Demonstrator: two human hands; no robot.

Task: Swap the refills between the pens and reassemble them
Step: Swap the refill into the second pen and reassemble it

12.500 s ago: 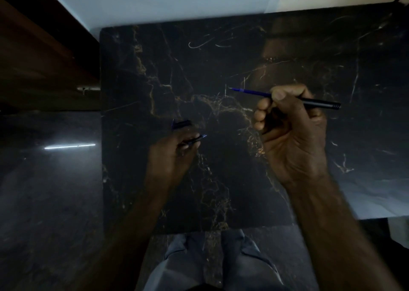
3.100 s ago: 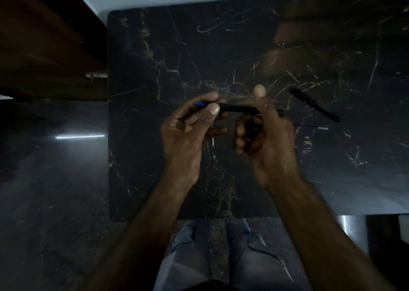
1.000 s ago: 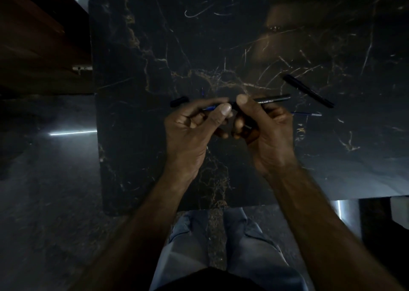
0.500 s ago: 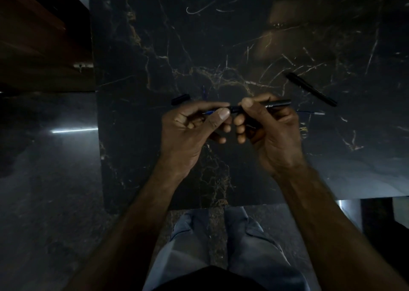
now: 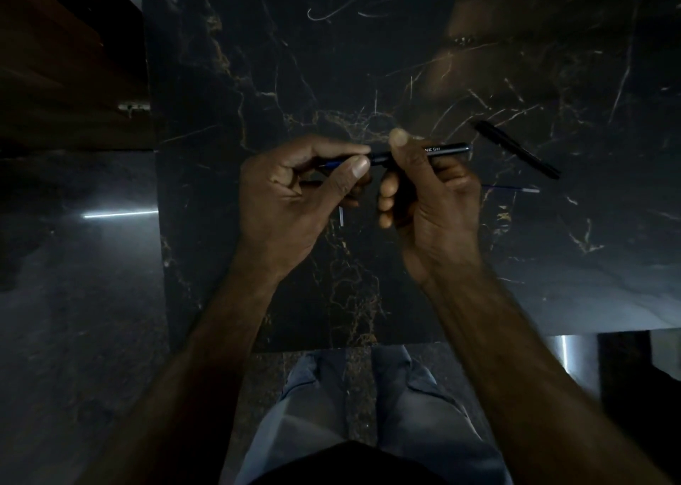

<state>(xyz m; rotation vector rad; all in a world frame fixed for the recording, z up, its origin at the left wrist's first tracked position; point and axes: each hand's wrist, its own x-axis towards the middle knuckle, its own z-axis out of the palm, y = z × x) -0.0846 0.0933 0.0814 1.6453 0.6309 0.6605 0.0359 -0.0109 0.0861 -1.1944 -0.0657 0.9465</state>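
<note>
My right hand [image 5: 431,197] grips a black pen barrel [image 5: 446,150] with white lettering, held level above the table. At the barrel's left end my left hand [image 5: 294,197] pinches the blue tip section [image 5: 331,164] between thumb and forefinger. A second black pen barrel [image 5: 516,149] lies slanted on the marble to the right. A loose thin blue refill [image 5: 512,189] lies flat just below it, partly hidden by my right hand. A small pale piece [image 5: 341,215] shows between my hands; I cannot tell what it is.
The dark marble table [image 5: 368,60] has its front edge near my knees and its left edge beside a dark floor. A wooden cabinet [image 5: 66,71] stands at the far left. My legs in grey trousers [image 5: 368,411] are below the table edge.
My hands have kept hold of the same pen and closed up slightly. The small dark cap seen left of my left hand is now hidden behind it.
</note>
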